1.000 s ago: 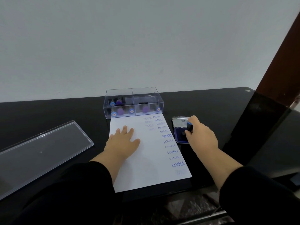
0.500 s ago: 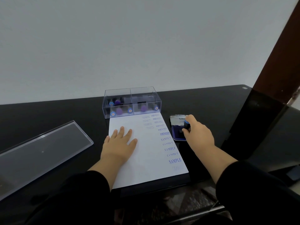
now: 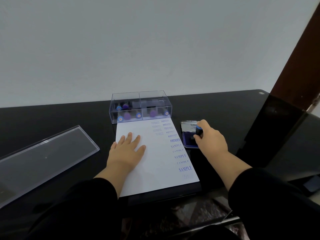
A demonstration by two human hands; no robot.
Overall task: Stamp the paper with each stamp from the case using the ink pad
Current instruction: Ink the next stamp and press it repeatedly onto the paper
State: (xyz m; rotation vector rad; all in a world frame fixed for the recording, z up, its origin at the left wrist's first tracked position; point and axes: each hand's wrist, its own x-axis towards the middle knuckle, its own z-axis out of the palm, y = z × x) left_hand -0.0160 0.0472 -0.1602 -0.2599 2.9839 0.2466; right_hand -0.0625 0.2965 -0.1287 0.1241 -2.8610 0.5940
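Observation:
A white sheet of paper (image 3: 155, 170) lies on the black table, with blue AMENDED and SAMPLE prints down its right side. My left hand (image 3: 127, 149) rests flat on the paper, fingers straight. To the right of the sheet sits an open blue ink pad (image 3: 189, 141) with its lid raised behind. My right hand (image 3: 210, 140) grips a black stamp with a blue cap (image 3: 198, 130) and holds its base down on the pad. A clear case (image 3: 141, 107) holding several stamps with blue and purple tops stands at the paper's far edge.
The clear case lid (image 3: 43, 156) lies flat on the table at the left. A black upright object (image 3: 270, 129) stands close to the right of the ink pad. The table's near edge (image 3: 164, 200) runs just below the paper.
The stamp in my right hand stays on the ink pad. The left hand keeps resting on the paper. Only the camera view shifted slightly.

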